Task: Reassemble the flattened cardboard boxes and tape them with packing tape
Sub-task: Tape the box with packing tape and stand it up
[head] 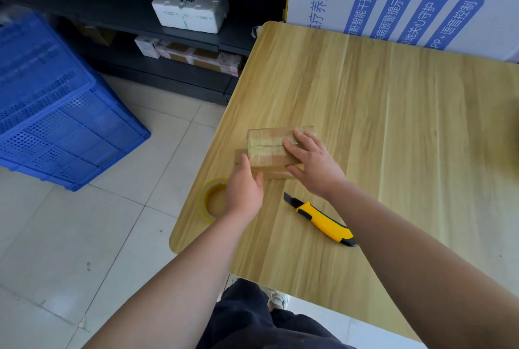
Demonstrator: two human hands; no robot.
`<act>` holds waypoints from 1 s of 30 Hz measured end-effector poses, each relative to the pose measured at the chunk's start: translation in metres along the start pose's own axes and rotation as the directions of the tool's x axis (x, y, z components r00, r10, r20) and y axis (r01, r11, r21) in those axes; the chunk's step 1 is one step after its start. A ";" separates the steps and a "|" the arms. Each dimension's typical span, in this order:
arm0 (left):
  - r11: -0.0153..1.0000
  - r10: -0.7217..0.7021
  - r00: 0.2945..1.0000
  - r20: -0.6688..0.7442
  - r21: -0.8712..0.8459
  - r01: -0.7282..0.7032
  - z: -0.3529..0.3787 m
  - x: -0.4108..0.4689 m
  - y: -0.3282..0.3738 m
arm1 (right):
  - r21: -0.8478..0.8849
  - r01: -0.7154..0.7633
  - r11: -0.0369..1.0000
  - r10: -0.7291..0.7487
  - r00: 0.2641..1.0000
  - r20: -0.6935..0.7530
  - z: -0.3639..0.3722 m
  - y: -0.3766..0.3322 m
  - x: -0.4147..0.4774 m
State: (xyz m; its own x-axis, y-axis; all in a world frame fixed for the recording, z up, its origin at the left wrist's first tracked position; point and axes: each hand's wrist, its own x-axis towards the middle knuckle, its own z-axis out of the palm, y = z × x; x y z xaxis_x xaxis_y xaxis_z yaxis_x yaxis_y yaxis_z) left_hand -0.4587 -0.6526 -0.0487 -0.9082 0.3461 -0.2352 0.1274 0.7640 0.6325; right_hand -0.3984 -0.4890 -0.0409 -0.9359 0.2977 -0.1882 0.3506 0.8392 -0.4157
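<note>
Now | small brown taped cardboard box (266,139), mid-frame: probably light, stiff, tape-slick | right hand (311,163) flat atop, left hand (244,191) straight-fingered against end | hold ends.

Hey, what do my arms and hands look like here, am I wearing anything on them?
The left forearm and right forearm are bare, with no sleeve in view. The left hand and right hand have no gloves, and no watch, bracelet or ring shows. Below them are dark trousers and a light shoe.
</note>
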 end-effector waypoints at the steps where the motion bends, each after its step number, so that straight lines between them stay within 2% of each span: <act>1: 0.998 0.003 1.000 0.007 0.070 -0.004 0.000 0.004 0.001 | -0.006 0.000 1.000 0.000 1.000 0.006 0.000 0.000 0.000; 3: 0.983 0.011 0.999 0.037 0.182 -0.018 -0.001 0.009 0.006 | -0.009 0.003 1.000 -0.003 1.000 0.014 0.001 0.001 -0.001; 5: 0.978 0.004 0.994 0.113 0.208 -0.028 -0.003 0.012 0.005 | 0.026 0.020 0.999 -0.021 1.000 0.024 0.001 0.001 -0.001; 7: 0.991 -0.045 0.975 0.218 0.129 0.017 -0.008 0.020 0.003 | 0.150 0.029 0.988 -0.028 1.000 -0.011 -0.002 0.003 -0.002; 9: 0.985 -0.114 0.944 0.309 -0.087 0.147 -0.016 0.028 0.001 | 0.334 -0.030 0.942 0.083 0.986 -0.146 -0.006 0.007 -0.004; 11: 0.933 -0.130 0.929 0.348 -0.273 0.233 -0.023 0.031 0.003 | 0.507 -0.147 0.849 0.272 0.945 -0.183 -0.008 0.011 -0.007; 14: 0.911 -0.137 0.915 0.379 -0.315 0.266 -0.024 0.035 0.010 | 0.699 -0.289 0.654 0.402 0.916 0.003 -0.008 0.010 -0.008; 19: 0.879 -0.164 0.955 0.249 -0.403 0.256 -0.029 0.046 0.021 | 0.915 -0.263 0.306 0.506 0.859 0.078 -0.026 0.012 -0.001; 20: 0.887 -0.166 0.963 0.214 -0.394 0.241 -0.030 0.047 0.023 | 0.923 -0.254 0.290 0.525 0.848 0.068 -0.030 0.013 -0.001; 22: 0.882 -0.135 0.974 0.184 -0.425 0.203 -0.027 0.050 0.026 | 0.913 -0.242 0.328 0.585 0.811 0.005 -0.031 0.015 -0.001; 24: 0.868 -0.040 0.969 0.244 -0.471 0.155 -0.024 0.052 0.029 | 0.875 -0.256 0.410 0.630 0.773 -0.069 -0.028 0.018 -0.005; 27: 0.898 0.069 0.956 0.285 -0.435 0.065 -0.018 0.051 0.029 | 0.841 -0.272 0.468 0.628 0.772 -0.099 -0.018 0.027 -0.014; 30: 0.862 0.045 0.957 0.287 -0.495 0.108 -0.014 0.046 0.028 | 0.828 -0.285 0.483 0.613 0.785 -0.088 -0.011 0.034 -0.023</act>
State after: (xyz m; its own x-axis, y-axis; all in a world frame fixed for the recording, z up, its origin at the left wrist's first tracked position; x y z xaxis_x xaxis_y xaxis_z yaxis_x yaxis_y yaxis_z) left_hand -0.5025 -0.6231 -0.0320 -0.7492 0.5217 -0.4081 -0.1855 0.4263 0.8854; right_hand -0.3657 -0.4627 -0.0411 -0.5226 0.7885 -0.3244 0.4645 -0.0558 -0.8838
